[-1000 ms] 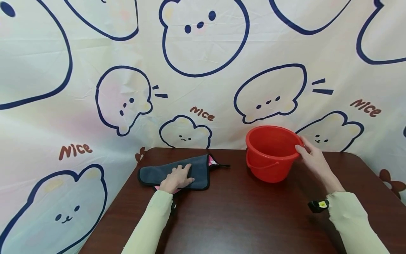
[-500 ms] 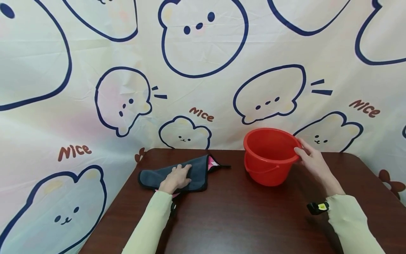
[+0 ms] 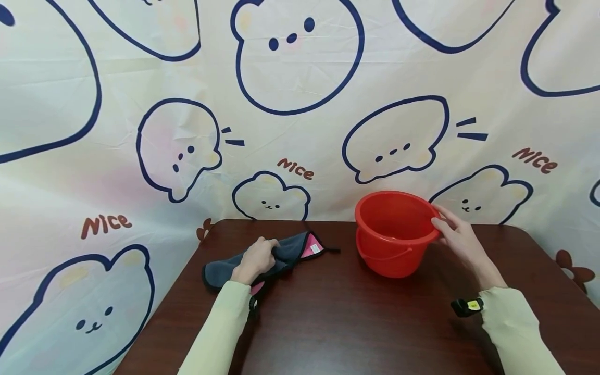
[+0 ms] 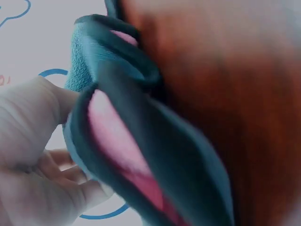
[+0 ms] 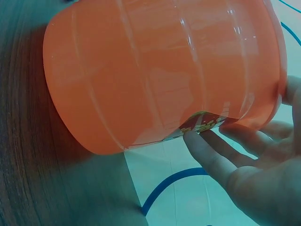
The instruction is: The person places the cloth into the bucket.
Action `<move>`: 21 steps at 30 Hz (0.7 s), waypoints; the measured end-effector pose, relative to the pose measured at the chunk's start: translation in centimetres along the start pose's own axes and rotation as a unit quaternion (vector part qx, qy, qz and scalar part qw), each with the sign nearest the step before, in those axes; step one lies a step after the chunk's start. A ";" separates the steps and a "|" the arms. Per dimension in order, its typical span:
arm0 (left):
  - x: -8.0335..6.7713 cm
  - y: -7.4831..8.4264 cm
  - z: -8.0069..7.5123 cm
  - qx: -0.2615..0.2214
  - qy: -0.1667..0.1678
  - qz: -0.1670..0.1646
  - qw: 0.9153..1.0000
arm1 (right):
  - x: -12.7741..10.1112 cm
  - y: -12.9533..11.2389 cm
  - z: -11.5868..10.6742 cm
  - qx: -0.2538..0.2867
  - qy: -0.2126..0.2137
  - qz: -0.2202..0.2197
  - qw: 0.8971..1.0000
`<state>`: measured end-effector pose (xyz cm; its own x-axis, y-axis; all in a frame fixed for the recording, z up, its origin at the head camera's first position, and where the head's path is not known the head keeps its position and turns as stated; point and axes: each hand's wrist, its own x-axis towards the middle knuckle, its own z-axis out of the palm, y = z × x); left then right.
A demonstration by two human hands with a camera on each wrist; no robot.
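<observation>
A dark grey-blue cloth (image 3: 289,249) with black edging and a pink underside lies folded at the table's left. My left hand (image 3: 256,259) grips its middle, bunching it up; in the left wrist view the thumb and fingers are around the folded cloth (image 4: 183,155), whose pink lining shows between the layers. To the right, a red bucket (image 3: 391,258) stands on the table with its handle hanging down in front. My right hand (image 3: 461,239) holds its rim at the right side. In the right wrist view, fingers touch the bucket's wall (image 5: 155,70) near a printed label (image 5: 202,121).
The dark brown table (image 3: 328,323) ends at the back against a pale curtain (image 3: 328,146) printed with bear outlines. A dark wrist camera (image 3: 466,307) sits at the right sleeve. The cloth's black loop (image 3: 333,250) points toward the bucket.
My left hand has gone from lying flat on the cloth to gripping it; the cloth is now bunched, with more pink showing at its right corner. The bucket has shifted slightly nearer.
</observation>
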<state>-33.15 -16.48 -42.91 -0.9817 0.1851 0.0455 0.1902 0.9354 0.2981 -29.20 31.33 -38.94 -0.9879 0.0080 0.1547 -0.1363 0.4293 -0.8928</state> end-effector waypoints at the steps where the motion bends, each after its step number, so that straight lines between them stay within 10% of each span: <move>1: 0.0 0.0 -0.3 -0.004 0.014 0.003 1.000 | 0.0 0.0 0.0 0.001 0.000 0.001 1.000; 13: 0.3 2.3 -3.9 -0.038 0.180 0.041 0.982 | 0.1 0.2 0.0 0.010 0.003 -0.002 1.000; 21: 0.2 4.5 -5.5 -0.087 0.219 0.053 0.970 | 0.1 0.3 0.0 0.013 0.001 0.001 1.000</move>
<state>-32.52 -13.94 -36.31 -0.8752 0.0953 0.4743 0.3225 0.8457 0.4251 -29.33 31.51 -39.21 -0.9881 0.0101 0.1538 -0.1365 0.4062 -0.9035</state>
